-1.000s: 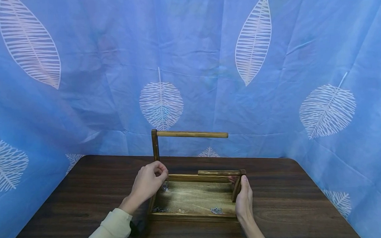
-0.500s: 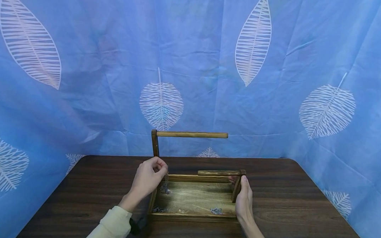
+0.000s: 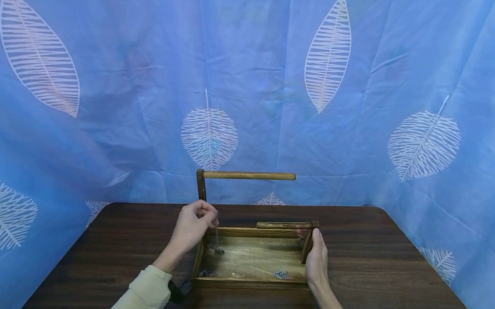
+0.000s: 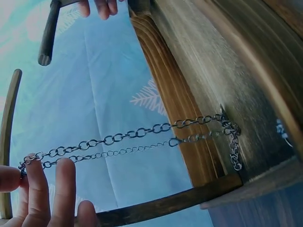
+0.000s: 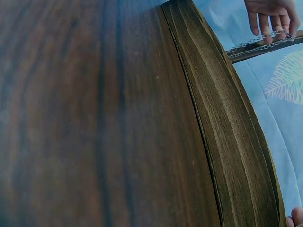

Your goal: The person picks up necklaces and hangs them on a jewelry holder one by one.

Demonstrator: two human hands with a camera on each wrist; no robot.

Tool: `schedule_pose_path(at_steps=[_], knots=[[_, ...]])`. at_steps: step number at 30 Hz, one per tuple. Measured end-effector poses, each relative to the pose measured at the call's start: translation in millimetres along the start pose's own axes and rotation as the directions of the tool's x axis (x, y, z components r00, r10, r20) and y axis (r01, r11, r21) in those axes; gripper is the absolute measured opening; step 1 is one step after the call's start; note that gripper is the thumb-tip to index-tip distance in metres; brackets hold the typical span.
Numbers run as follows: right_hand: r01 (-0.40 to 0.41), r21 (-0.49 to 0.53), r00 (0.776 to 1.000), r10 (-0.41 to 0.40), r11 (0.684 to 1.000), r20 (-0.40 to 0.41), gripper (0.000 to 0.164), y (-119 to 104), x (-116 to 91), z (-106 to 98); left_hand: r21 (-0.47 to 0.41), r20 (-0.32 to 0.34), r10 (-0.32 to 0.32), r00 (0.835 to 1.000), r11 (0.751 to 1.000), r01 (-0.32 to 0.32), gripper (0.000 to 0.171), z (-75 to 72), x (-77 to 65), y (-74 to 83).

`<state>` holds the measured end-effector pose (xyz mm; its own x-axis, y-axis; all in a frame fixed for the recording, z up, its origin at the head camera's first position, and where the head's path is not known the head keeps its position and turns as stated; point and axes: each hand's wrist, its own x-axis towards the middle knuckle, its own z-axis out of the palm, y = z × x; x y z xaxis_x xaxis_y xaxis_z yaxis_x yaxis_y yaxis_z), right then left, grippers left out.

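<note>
A wooden jewellery stand has a shallow tray (image 3: 253, 282) at its base. My left hand (image 3: 194, 225) is above the tray's left end, pinching a silver chain (image 4: 113, 138) between thumb and finger. In the left wrist view the chain hangs in two strands, one of bigger links, and its lower end lies bunched on the tray floor. My right hand (image 3: 317, 260) grips the stand's right end beside the short post (image 3: 307, 248), with fingertips showing behind it. The left post (image 3: 201, 186) rises behind my left hand.
One long rod (image 3: 248, 175) juts right from the left post, its right end free. A lower, shorter rod (image 3: 281, 225) points left from the right post. Another chain heap (image 3: 281, 274) and small bits lie along the tray's front. The dark wooden table (image 3: 368, 260) surrounds the stand.
My left hand has risen slightly, and more of the chain now hangs below its fingers. The right hand and the stand stay where they were.
</note>
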<state>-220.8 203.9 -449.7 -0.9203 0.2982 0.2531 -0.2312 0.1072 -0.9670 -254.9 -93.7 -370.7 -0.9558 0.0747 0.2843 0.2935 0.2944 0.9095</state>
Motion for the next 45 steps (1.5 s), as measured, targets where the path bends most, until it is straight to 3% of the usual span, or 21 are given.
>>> schedule_pose_path(at_steps=[5, 11, 15, 29, 45], knots=[[-0.003, 0.002, 1.000, 0.003, 1.000, 0.004, 0.065, -1, 0, 0, -0.139, 0.004, -0.053, 0.999, 0.989, 0.053, 0.011, -0.7, 0.5, 5.9], [-0.001, -0.002, 1.000, 0.001, 1.000, 0.009, 0.064, 0, 1, -1, -0.352, 0.035, -0.143, 0.989, 0.925, 0.146, 0.015, -1.5, 1.4, 13.4], [-0.002, -0.001, 1.000, 0.002, 1.000, 0.008, 0.063, -1, 1, -2, -0.412, 0.041, -0.148, 0.988, 0.898, 0.152, 0.017, -3.1, 1.3, 18.3], [-0.005, -0.010, 1.000, 0.005, 1.000, 0.005, 0.063, -1, 0, -1, -0.415, 0.092, -0.065, 0.994, 0.905, 0.097, 0.026, -6.1, 2.3, 31.0], [-0.006, -0.005, 1.000, 0.006, 1.000, -0.003, 0.064, 0, 1, 0, -0.419, 0.073, -0.031, 0.997, 0.906, 0.059, 0.026, -6.9, 4.5, 45.8]])
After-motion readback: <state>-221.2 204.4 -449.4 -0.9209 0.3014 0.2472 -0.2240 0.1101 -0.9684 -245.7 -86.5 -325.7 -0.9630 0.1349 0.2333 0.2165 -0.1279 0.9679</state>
